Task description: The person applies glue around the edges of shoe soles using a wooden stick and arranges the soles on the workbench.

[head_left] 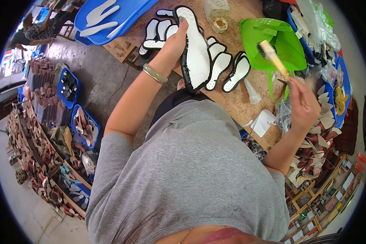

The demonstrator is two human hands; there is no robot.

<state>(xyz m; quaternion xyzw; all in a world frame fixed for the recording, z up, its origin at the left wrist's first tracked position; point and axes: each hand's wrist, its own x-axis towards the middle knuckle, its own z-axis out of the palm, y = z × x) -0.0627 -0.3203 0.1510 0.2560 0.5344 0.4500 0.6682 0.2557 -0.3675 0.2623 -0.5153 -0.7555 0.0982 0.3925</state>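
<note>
My left hand [175, 45] grips a white insole [197, 55] with a black folded edge, its thumb on the white face. It is raised above the near side of the wooden table [236, 101]. In my right hand [304, 105] is a brush [277, 62] with a wooden handle and dark bristles, held up in front of the green bag and apart from the insole. More black-edged white insoles [221, 67] lie overlapping on the table behind and beside the held one. A pair of them [237, 75] sits just to its right.
A green bag [252, 30] and a small pot [219, 25] stand on the table. Nearer lie a white cone-shaped piece [254, 96] and white paper [264, 122]. A blue tray [83, 16] holds white sole shapes at far left. Blue bins [94, 122] are on the floor; a person [36, 30] sits beyond.
</note>
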